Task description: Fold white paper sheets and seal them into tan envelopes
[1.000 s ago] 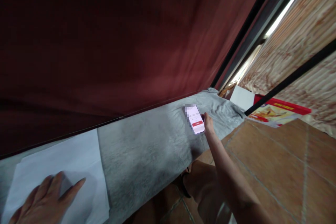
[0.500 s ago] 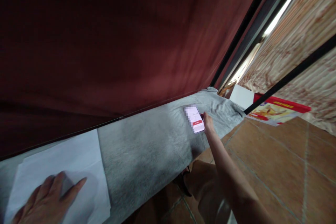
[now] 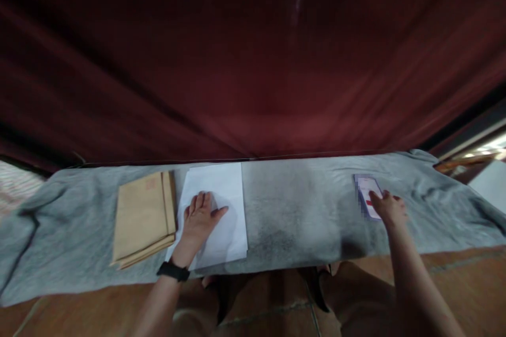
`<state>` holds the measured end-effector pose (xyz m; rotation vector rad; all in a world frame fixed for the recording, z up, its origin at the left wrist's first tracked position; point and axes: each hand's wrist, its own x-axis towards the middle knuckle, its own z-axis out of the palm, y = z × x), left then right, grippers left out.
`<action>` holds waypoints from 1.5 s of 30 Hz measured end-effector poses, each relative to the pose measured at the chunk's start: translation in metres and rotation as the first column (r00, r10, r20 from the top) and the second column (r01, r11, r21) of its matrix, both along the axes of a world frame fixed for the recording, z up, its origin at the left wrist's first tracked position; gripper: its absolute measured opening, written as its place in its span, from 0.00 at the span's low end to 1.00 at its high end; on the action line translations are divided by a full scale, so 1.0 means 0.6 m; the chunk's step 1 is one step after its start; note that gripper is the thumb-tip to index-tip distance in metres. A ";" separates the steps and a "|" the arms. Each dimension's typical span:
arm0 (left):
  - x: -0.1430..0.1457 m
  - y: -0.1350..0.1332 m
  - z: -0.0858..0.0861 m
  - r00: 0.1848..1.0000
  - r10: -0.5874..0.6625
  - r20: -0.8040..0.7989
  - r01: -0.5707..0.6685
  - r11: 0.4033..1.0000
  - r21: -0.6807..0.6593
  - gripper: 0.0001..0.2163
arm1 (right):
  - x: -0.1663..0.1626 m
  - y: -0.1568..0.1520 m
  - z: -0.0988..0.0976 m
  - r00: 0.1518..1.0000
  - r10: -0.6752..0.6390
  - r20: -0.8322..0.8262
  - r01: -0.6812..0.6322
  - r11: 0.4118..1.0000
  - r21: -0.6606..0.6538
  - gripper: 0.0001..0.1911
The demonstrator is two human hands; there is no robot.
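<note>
My left hand lies flat, fingers spread, on a stack of white paper sheets on a grey cloth-covered bench. A black band is on that wrist. My right hand reaches out to the right and rests on a lit phone lying on the cloth; its fingertips touch the screen, and the fingers are loosely extended. A pile of brown envelopes sits just left of the white sheets.
A dark red curtain hangs right behind the bench. Terracotta floor tiles lie below the bench front. My knees show under the bench edge. A pale box corner sits at the far right.
The view has swung left, bringing the whole bench and the brown envelopes into sight. Both hands stay where they were: left on the paper, right at the phone.
</note>
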<state>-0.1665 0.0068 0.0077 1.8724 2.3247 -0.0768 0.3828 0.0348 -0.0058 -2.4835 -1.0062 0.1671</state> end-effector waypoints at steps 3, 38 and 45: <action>0.005 -0.004 0.002 1.000 0.007 -0.012 -0.007 1.000 -0.018 0.37 | -0.079 0.016 0.012 0.996 0.015 0.085 -0.026 0.991 0.132 0.30; 0.022 -0.003 -0.007 0.707 -0.240 0.666 -0.077 0.909 0.409 0.22 | -0.345 0.000 0.040 0.183 0.447 -0.876 -0.186 0.890 0.415 0.17; 0.142 -0.007 -0.040 0.424 -0.212 0.881 -0.025 0.969 0.245 0.23 | -0.285 0.005 0.028 0.470 0.357 -0.807 -0.189 0.934 0.304 0.11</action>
